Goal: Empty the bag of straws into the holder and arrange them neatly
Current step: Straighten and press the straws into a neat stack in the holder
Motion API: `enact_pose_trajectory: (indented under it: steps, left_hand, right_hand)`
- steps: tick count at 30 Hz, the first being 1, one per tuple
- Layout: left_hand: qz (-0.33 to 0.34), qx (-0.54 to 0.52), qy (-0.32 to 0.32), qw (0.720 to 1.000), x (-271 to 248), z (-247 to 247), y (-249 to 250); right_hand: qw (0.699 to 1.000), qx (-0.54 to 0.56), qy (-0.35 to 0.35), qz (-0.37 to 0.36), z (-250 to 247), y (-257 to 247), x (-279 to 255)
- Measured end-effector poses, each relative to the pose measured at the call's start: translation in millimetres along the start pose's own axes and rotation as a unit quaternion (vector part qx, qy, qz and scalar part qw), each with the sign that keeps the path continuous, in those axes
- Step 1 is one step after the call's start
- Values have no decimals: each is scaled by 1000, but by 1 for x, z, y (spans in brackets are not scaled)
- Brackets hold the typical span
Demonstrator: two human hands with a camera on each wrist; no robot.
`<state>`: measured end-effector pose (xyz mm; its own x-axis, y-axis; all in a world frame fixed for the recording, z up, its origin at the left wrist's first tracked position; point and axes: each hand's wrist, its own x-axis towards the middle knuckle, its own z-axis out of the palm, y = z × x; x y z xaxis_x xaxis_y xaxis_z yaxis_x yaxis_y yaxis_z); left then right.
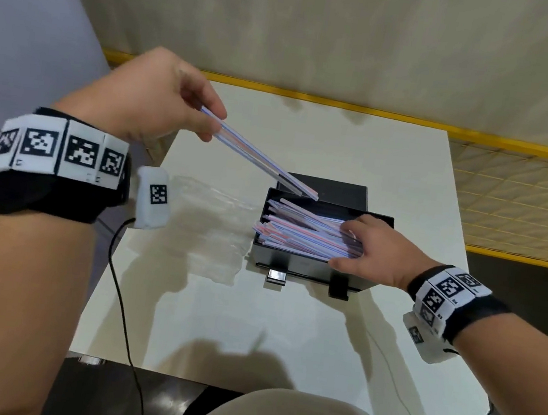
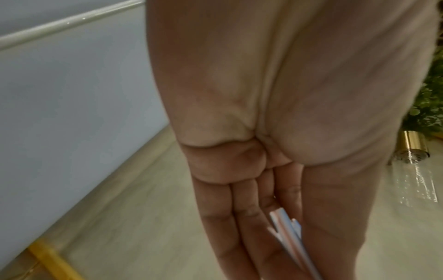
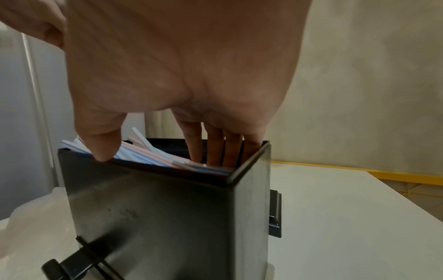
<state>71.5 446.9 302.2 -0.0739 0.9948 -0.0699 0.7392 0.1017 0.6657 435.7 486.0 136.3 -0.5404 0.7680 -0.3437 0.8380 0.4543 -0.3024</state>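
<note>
On my head view the black holder (image 1: 310, 267) stands near the middle of the white table (image 1: 285, 329), open-topped and heaped with striped straws (image 1: 307, 235) lying crossed and uneven. My right hand (image 1: 374, 250) lies over their right end, fingers fairly straight and reaching into the box, thumb at the near rim. Only the right wrist view shows how far in they go: the fingers (image 3: 213, 149) dip behind the right wall of the holder (image 3: 155, 217), and the thumb tip touches the front edge beside the straws (image 3: 153, 155).

My left hand (image 1: 162, 97) is raised above and left of the holder, pinching a small bundle of straws (image 1: 258, 155) that slants down toward the box's back rim. The left wrist view shows just their cut ends (image 2: 285, 231) between thumb and fingers. The empty clear bag (image 1: 208, 227) lies flat on the table, just left of the holder.
</note>
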Motion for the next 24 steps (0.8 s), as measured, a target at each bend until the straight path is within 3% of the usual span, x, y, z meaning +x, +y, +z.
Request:
enact_pose_trajectory:
  steps: [4, 8, 10, 15, 20, 24]
  left_hand:
    - [14, -46, -18, 999, 5, 30, -8]
    - [24, -79, -82, 993, 11, 91, -13]
    - [15, -86, -109, 990, 12, 127, -16]
    - [48, 29, -115, 992, 5, 188, -24]
    - [41, -32, -28, 998, 7, 162, -38]
    - [26, 57, -164, 985, 3, 147, -48]
  right_hand:
    - [1000, 9, 26, -13, -12, -1, -5]
    - [984, 84, 154, -30, -31, -1, -19]
    - [978, 109, 177, -36, -34, -4, -24]
    - [992, 32, 104, -62, -3, -20, -20]
    - [998, -10, 46, -39, 36, -25, -13]
    - [997, -41, 34, -48, 44, -24, -16]
